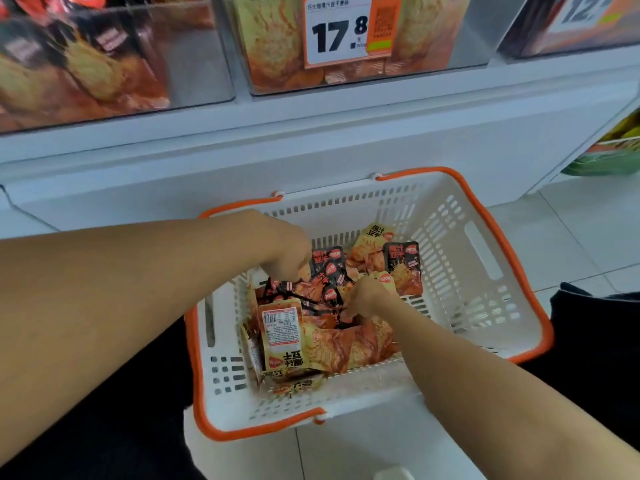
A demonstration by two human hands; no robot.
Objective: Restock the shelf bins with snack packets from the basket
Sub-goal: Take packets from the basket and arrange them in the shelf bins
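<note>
Reaching down from the head view, both bare hands are inside a white plastic basket (pixel 460 258) with an orange rim and folded orange handles, which sits on pale floor tiles (pixel 571 216) in front of a white shelf unit (pixel 311 140). The left hand (pixel 287 251) has its fingers curled down among the snack packets (pixel 332 306), touching the black ones near the basket's back wall, though whether it actually grips one I cannot tell. The right hand (pixel 367 299) is curled too, its fingertips pinching at a dark packet in the middle of the pile. The packets, yellow-orange and black, lie heaped along the basket's left and centre; 1 yellow packet (pixel 282 336) stands label side up at the near left. Above, 3 clear shelf bins (pixel 194 64) hold similar packets, and the middle bin carries a price tag (pixel 337 32) reading 17.8.
</note>
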